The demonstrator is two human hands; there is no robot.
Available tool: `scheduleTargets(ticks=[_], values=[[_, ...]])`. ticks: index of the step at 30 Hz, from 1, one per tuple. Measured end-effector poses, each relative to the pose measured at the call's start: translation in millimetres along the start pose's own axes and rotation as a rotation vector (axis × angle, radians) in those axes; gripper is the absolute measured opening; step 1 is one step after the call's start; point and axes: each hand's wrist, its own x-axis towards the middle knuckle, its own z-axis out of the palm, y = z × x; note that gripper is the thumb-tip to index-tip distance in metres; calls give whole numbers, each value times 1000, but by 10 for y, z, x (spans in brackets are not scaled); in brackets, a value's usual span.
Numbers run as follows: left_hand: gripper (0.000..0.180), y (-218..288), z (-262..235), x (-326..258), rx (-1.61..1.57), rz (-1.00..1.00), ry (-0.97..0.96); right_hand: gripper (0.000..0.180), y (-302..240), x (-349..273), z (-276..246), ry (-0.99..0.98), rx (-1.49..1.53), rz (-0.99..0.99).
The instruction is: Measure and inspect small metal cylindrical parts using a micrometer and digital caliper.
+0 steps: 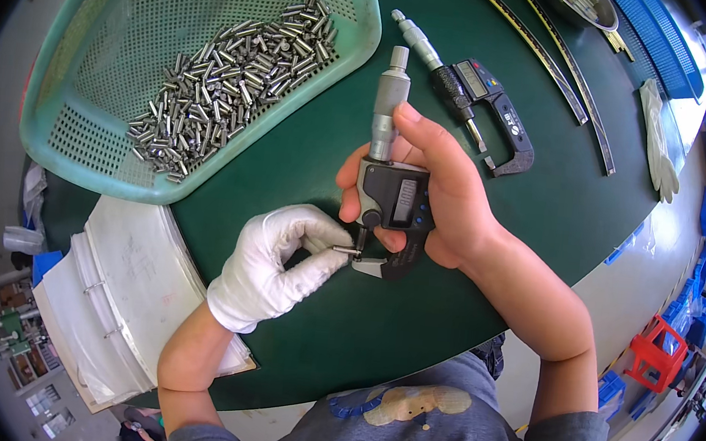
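Observation:
My left hand wears a white glove and pinches a small shiny metal pin between thumb and fingertips. The pin's far end sits at the jaws of a digital micrometer; whether both jaws touch it is too small to tell. Bare, my right hand is closed around the micrometer's body, with the thumb up against its grey thimble. Its small screen faces up. A second digital micrometer lies on the green table beyond my right hand.
A pale green plastic basket with many metal pins stands at the far left. An open ring binder lies left of my gloved hand. Far right are two dark strips, a white glove, a metal bowl and a blue basket.

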Motion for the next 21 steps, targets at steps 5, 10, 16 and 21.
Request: scheduleTargets(ticks=[5,10,16,21], values=[[11,31,8,-22,-147,-98,46,64,25,15,17,28,-11,-31],[11,44,9,-43,-187,-145,59,63,51,22,6,19,66,-11],[11,90,8,-37,-127,-128,41,60,66,16,-8,-11,115,-40],[12,62,13,-43,-190,-127,40,60,41,-1,8,-8,81,-42]])
